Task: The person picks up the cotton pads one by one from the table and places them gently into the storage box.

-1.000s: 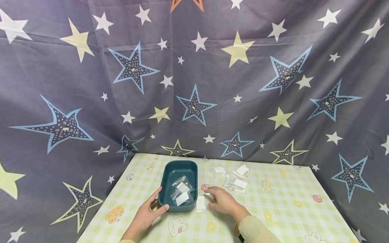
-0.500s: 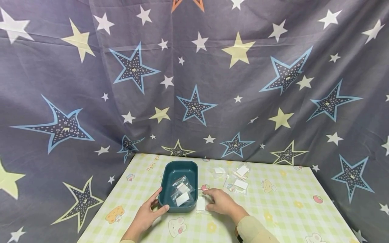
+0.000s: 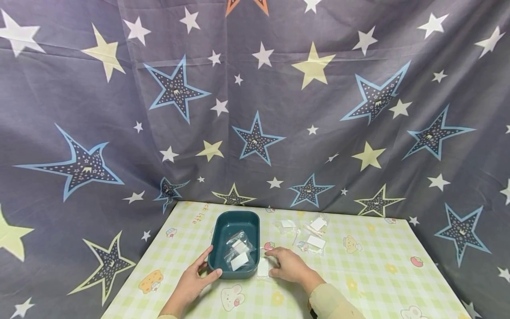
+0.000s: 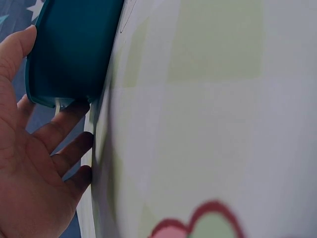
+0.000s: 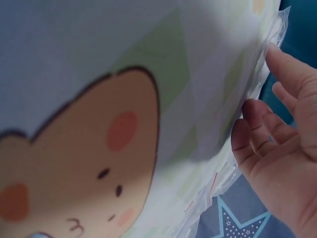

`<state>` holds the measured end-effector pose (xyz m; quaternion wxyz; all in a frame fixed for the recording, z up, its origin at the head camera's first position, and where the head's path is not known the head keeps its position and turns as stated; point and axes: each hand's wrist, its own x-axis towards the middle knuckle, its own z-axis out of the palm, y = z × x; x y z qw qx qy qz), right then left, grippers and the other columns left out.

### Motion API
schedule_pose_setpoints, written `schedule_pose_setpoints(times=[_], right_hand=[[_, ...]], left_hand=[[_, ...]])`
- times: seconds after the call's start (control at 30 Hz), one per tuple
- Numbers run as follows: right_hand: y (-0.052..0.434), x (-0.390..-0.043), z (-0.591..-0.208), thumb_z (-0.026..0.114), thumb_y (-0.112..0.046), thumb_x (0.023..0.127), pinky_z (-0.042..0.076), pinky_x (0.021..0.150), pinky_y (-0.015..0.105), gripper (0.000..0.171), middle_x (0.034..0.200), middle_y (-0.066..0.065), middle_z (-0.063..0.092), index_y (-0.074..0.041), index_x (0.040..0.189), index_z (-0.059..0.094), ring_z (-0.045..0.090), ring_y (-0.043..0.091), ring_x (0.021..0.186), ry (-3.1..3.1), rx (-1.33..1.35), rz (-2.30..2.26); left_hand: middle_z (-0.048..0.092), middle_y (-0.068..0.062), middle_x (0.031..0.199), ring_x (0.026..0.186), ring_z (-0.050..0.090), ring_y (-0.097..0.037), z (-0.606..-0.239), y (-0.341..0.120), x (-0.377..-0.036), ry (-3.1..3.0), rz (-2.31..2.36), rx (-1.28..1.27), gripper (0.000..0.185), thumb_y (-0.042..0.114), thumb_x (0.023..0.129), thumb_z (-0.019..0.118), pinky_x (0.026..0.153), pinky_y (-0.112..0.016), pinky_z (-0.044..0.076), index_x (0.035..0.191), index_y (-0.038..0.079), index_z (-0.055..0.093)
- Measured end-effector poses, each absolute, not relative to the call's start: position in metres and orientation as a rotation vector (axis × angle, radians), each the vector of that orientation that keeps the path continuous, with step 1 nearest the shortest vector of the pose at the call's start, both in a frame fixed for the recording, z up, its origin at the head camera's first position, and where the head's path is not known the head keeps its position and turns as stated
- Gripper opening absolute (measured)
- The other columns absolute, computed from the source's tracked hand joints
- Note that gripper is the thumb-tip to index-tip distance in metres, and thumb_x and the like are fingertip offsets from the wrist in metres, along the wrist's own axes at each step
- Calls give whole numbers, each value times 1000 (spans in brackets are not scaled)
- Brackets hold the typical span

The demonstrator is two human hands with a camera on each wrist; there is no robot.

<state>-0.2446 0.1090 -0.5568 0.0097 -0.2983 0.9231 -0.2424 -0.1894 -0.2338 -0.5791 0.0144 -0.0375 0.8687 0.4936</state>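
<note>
A teal tray (image 3: pixel 220 230) lies on the checked tablecloth and holds a few clear bags with white cards (image 3: pixel 238 253). My left hand (image 3: pixel 207 266) cups the tray's near left corner, thumb on the near rim and fingers along the left side. The left wrist view shows the tray (image 4: pixel 69 49) with those fingers (image 4: pixel 69 148) relaxed against it. My right hand (image 3: pixel 275 264) rests on a small clear bag with a white card (image 3: pixel 263 267) lying just right of the tray. In the right wrist view its fingertips (image 5: pixel 247 124) touch the crinkled plastic (image 5: pixel 271 29).
More small clear bags with white cards (image 3: pixel 316 241) (image 3: pixel 317 223) (image 3: pixel 287 223) lie scattered behind my right hand. The tablecloth (image 3: pixel 370 274) has cartoon prints. A star-patterned curtain (image 3: pixel 255 110) hangs close behind and beside the table.
My right hand has slid slightly left toward the tray, staying on the small bag. My left hand and the tray have not moved.
</note>
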Motion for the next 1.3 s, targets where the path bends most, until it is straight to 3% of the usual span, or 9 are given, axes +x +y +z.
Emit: schedule_pose_setpoints(times=[0.1, 0.2, 0.7, 0.87, 1.1, 1.3], right_hand=[[108, -245, -557, 91, -19, 82, 56, 110, 48, 56, 136, 14, 73, -7, 134, 72, 70, 32, 126, 2892, -943, -738], [108, -245, -557, 90, -18, 82, 55, 113, 50, 55, 140, 16, 71, -6, 133, 72, 67, 36, 132, 2891, -945, -732], [106, -249, -558, 90, -17, 84, 55, 111, 53, 67, 138, 19, 71, -1, 143, 65, 68, 38, 129, 2916, -844, -743], [104, -249, -555, 90, -16, 85, 59, 104, 49, 62, 127, 13, 76, -4, 142, 67, 72, 32, 119, 2915, -845, -749], [101, -247, -556, 88, -6, 83, 60, 81, 35, 45, 97, 3, 76, -5, 125, 75, 70, 15, 87, 2958, -896, -781], [101, -247, -562, 84, 0, 83, 60, 73, 31, 33, 89, 1, 78, -8, 115, 79, 71, 10, 80, 3033, -915, -798]], left_hand=[[55, -29, 156, 141, 59, -46, -579, -233, -190, 2701, 1539, -117, 86, 49, 92, 83, 115, -62, 51, 166, 36, 41], [56, -28, 156, 141, 60, -46, -578, -233, -190, 2697, 1540, -117, 86, 49, 92, 83, 115, -62, 51, 166, 36, 41], [56, -28, 156, 141, 60, -46, -578, -233, -190, 2699, 1536, -109, 86, 50, 92, 83, 113, -63, 52, 166, 36, 41], [55, -29, 156, 141, 60, -47, -578, -234, -190, 2704, 1535, -101, 86, 51, 92, 82, 112, -62, 52, 166, 37, 41], [56, -28, 155, 140, 60, -46, -578, -234, -190, 2701, 1538, -105, 85, 51, 92, 82, 112, -63, 52, 166, 36, 41], [58, -27, 155, 140, 61, -45, -578, -233, -189, 2703, 1539, -108, 85, 50, 92, 83, 112, -63, 52, 165, 35, 42]])
